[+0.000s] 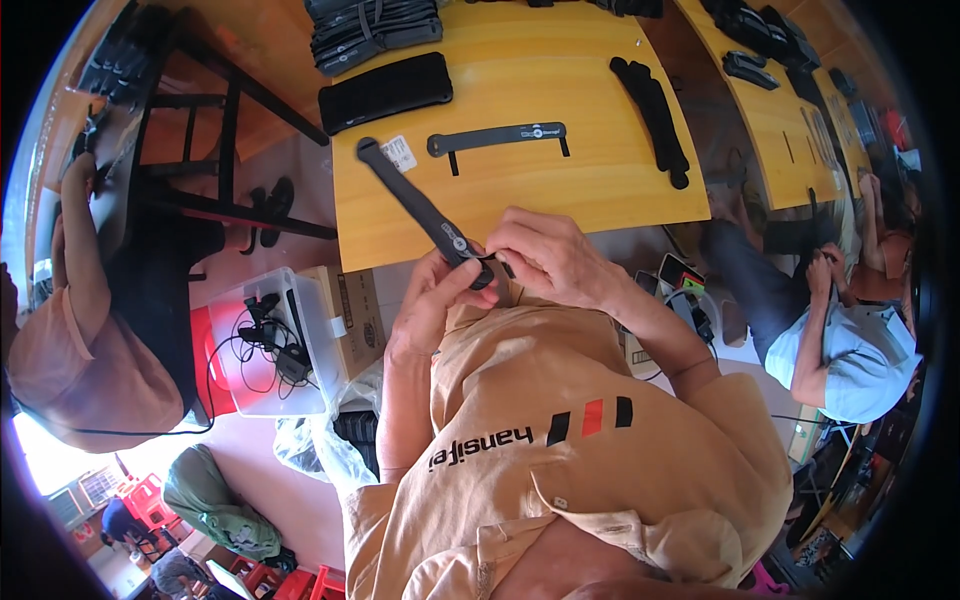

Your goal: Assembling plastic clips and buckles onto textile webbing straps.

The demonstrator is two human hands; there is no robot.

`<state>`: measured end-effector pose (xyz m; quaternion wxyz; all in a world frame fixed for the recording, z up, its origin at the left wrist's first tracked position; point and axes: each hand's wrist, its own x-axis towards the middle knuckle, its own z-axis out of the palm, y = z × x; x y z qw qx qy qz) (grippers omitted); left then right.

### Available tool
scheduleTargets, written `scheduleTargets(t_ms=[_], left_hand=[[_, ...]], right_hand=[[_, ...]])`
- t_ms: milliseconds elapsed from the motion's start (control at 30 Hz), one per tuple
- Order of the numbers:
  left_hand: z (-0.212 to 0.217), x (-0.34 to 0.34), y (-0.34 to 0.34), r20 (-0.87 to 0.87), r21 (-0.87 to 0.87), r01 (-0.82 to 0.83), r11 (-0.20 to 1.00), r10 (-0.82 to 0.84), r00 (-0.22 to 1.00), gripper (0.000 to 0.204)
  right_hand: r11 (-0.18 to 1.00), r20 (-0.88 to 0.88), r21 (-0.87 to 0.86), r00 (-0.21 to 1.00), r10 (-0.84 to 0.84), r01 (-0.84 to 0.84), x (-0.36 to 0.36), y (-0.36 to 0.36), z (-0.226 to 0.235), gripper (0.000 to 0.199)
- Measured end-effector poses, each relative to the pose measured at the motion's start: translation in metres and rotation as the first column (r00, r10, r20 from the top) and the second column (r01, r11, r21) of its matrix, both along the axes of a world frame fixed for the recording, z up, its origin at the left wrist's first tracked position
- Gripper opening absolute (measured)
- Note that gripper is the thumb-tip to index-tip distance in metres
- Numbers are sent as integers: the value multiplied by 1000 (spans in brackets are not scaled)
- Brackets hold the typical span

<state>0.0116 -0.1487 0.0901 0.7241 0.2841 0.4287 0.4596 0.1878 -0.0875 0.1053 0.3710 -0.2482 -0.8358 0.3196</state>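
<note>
My left hand [440, 292] is closed around the lower end of a dark grey fabric strap [408, 195], which slants up and to the left over the table's front edge. Close beside it, the fingers of my right hand [548, 254] pinch a thin black strip at that same end; how the strip joins the strap is hard to make out. A second strap of the same kind [500, 136] lies flat on the yellow table [560, 195] beyond my hands. Two short black bars show at its lower edge.
Black straps [385, 92] lie at the table's left, below a taller strap pile [375, 30]; more black straps [652, 122] lie at the right. A white label [400, 152] is nearby. A clear bin [318, 350] holds cables. Co-workers sit at both sides.
</note>
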Motion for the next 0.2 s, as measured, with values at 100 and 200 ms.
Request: scheduleTargets(t_ms=[100, 200], left_hand=[[-4, 3, 2, 254, -9, -62, 998, 62, 965, 28], [-11, 4, 1, 311, -15, -70, 997, 71, 948, 28]], right_hand=[[996, -20, -72, 999, 50, -51, -2, -5, 0, 14], [994, -76, -107, 997, 29, -37, -2, -7, -1, 15]])
